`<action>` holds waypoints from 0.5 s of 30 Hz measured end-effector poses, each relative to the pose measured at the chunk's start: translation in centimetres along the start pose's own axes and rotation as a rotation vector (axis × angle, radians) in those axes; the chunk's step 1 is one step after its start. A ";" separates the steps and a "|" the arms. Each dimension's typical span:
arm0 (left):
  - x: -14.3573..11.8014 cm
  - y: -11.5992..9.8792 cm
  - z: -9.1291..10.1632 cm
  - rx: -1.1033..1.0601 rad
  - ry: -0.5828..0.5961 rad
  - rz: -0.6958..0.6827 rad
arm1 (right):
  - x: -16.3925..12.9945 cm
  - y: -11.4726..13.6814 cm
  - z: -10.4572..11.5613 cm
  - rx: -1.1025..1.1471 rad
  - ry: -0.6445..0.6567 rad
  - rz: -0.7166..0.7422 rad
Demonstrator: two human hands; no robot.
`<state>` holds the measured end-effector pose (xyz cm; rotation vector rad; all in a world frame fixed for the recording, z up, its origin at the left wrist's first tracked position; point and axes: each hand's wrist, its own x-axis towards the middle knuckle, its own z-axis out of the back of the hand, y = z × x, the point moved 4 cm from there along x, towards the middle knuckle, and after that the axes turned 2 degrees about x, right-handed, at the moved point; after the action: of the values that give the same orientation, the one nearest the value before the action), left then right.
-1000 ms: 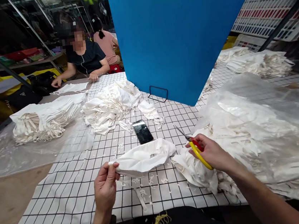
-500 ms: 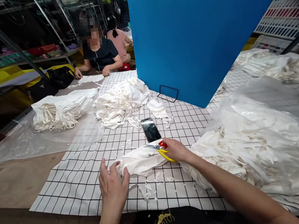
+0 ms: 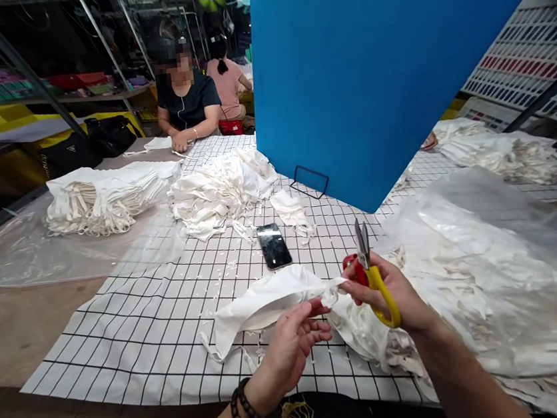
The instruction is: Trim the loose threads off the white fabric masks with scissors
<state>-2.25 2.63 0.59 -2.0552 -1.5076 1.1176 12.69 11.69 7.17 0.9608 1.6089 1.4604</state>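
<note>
My left hand (image 3: 293, 341) pinches the right end of a white cloth piece (image 3: 264, 304) that lies on the checked table cover (image 3: 137, 339). My right hand (image 3: 393, 290) grips a yellow and red thread snipper (image 3: 372, 271) with its blades pointing up, and its fingertips also touch the cloth's right tip. The two hands are close together over the table's near edge. A black phone (image 3: 273, 246) lies flat just beyond the cloth.
A big heap of white cloth under clear plastic (image 3: 486, 266) fills the right side. Two more white piles (image 3: 101, 199) (image 3: 221, 192) lie at the back left. A blue upright board (image 3: 383, 69) stands behind. A person in a dark shirt (image 3: 185, 99) sits at the far end.
My left hand moved from the cloth's left end to its right end. My right hand lifted the snipper off the cloth and turned its blades upward.
</note>
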 end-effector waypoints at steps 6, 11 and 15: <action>-2.0 -4.0 1.8 0.815 -0.282 -0.431 | -2.2 -0.5 0.0 -0.039 0.030 0.002; -1.5 -6.4 1.2 1.226 -0.232 -0.657 | -1.9 0.5 -0.6 -0.034 0.110 -0.013; 1.0 -6.3 0.1 0.923 -0.063 -0.383 | 0.1 2.0 -1.9 -0.063 0.115 0.116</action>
<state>-6.19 5.83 4.43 -1.0700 -1.0284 1.3621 11.04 11.09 9.29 0.9642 1.6010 1.6624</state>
